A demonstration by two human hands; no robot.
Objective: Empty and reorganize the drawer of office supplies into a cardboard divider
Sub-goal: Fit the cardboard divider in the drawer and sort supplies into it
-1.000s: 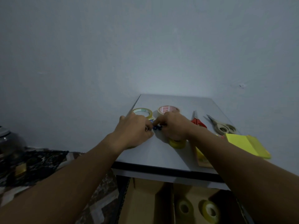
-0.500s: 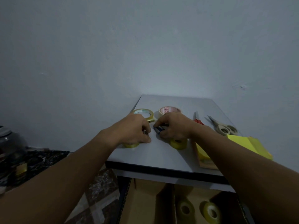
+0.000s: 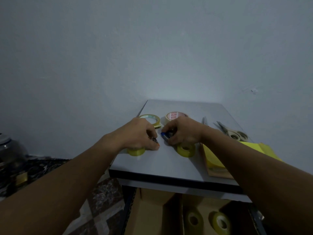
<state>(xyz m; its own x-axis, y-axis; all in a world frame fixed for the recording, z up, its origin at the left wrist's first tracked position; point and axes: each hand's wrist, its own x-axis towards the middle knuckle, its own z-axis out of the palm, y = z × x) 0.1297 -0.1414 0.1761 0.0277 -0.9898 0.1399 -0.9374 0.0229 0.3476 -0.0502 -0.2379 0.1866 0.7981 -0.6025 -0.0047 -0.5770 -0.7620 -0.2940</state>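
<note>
On the grey table top [image 3: 152, 165] my left hand [image 3: 140, 133] holds a thin dark pen with an orange tip [image 3: 156, 141], fingers curled round it. My right hand [image 3: 183, 131] grips a blue-capped pen or marker [image 3: 164, 135] just to the right. A small yellow tape roll [image 3: 136, 151] lies under my left hand and another [image 3: 186, 150] under my right wrist. Two bigger tape rolls, a clear one [image 3: 149, 118] and one with red print [image 3: 175, 116], lie behind the hands. Below the table the cardboard divider [image 3: 152, 212] in the open drawer holds two yellow tape rolls [image 3: 194, 220].
Red-handled scissors [image 3: 204, 120] and grey-handled scissors [image 3: 234, 133] lie at the right of the table, with yellow sticky note pads [image 3: 265, 150] and a yellow pad on brown card [image 3: 213, 164] nearer me. A dark pot [image 3: 10, 148] stands on patterned cloth at far left. A pale wall is behind.
My hands, close together a second ago with small dark things between them, have drawn slightly apart, each now with a pen. The view has shifted a little.
</note>
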